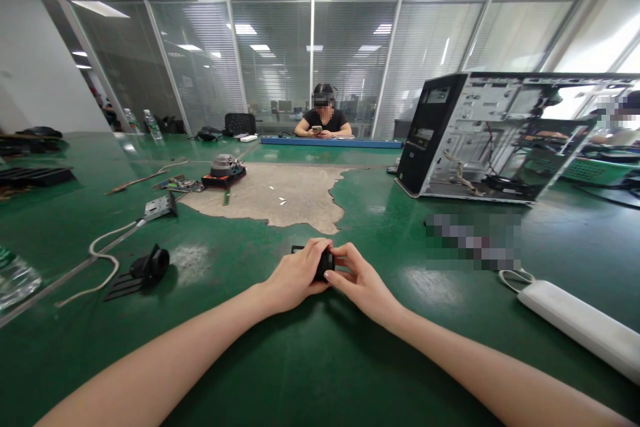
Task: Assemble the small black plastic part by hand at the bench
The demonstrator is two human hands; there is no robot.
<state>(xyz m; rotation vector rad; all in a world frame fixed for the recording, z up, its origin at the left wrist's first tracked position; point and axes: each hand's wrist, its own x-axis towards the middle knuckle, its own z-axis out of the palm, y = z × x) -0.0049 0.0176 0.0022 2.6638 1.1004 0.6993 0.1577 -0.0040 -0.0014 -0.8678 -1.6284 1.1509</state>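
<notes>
Between my hands, low over the green table, is a small black plastic part [325, 265], mostly hidden by fingers; I cannot tell its exact kind. My left hand [300, 272] wraps round it from the left. A thin black frame-like piece of it sticks out past the left knuckles. My right hand [363, 283] pinches its right side between thumb and fingers. To the left lies another black plastic part [150, 265] with a round collar and long flat prongs.
An opened computer case [440, 140] stands at the right. A white power strip [580, 320] lies near the right edge. Left are a metal bracket [161, 205], a cooling fan [225, 168], a cable [100, 240] and a bottle [17, 280]. A person [324, 119] sits opposite.
</notes>
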